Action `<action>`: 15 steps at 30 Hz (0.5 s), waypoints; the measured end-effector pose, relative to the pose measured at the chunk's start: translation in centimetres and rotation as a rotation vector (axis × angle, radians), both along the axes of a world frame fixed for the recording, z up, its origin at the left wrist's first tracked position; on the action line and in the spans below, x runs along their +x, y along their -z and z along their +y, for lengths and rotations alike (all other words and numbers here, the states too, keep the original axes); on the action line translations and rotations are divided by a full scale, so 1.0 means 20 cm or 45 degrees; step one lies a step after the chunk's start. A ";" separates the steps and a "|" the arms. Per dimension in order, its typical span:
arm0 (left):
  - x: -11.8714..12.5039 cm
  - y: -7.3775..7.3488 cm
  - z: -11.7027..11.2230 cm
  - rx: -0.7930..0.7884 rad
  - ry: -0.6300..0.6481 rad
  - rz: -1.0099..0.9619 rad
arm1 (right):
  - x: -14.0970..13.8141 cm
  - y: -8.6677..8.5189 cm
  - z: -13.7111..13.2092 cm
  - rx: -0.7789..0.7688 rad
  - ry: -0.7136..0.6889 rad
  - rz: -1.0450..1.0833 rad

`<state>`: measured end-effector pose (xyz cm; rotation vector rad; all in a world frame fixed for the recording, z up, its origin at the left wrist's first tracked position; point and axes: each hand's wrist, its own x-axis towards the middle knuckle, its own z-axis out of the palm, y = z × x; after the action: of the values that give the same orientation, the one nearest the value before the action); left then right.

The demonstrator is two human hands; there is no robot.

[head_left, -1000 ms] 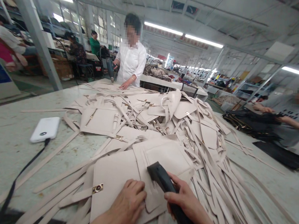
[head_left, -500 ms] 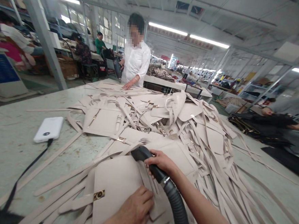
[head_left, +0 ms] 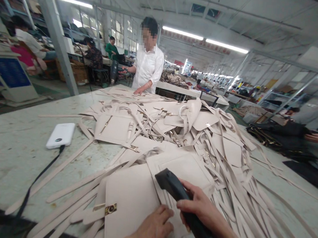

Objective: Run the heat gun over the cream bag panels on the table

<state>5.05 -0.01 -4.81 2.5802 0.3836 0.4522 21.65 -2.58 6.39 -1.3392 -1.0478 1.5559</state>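
Note:
A black hose nozzle (head_left: 182, 193) is wrapped in the fingers of my right hand (head_left: 203, 209), its blunt tip tilted up and to the left over the beige pieces. A metal clamp shows at its lower end by the bottom edge. My left hand (head_left: 153, 227) lies on a beige leather bag (head_left: 131, 197), fingers curled at the right edge of its flap; the fingertips are partly hidden. This bag has a gold clasp (head_left: 111, 209) on its left side. Behind it lies another beige panel (head_left: 183, 164) with stitched lines.
A heap of beige bags (head_left: 115, 126) with long straps covers the table (head_left: 18, 142). A white power bank (head_left: 61, 135) with a black cable lies at left. Across the table stands a person in a white shirt (head_left: 149, 65). Black bags (head_left: 280, 138) lie at right, near another person's hand.
The nozzle has moved right and down, away from the bag's flap, with my right hand. My left hand stays at the flap. The person opposite has swung a dark tool out to the left.

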 end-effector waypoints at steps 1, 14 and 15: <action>-0.02 -0.03 0.02 0.016 0.042 -0.005 | 0.01 0.01 -0.05 -0.028 0.005 0.032; -0.11 -0.15 0.94 -0.925 -0.771 -0.097 | -0.01 0.10 0.02 -0.008 0.057 0.099; -0.09 -0.12 0.95 -0.985 -0.779 -0.129 | -0.02 0.11 0.03 -0.005 0.057 0.101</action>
<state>3.35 18.92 -2.47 1.6542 1.0780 0.5060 21.24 -1.96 4.17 -1.2844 -0.9608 1.5655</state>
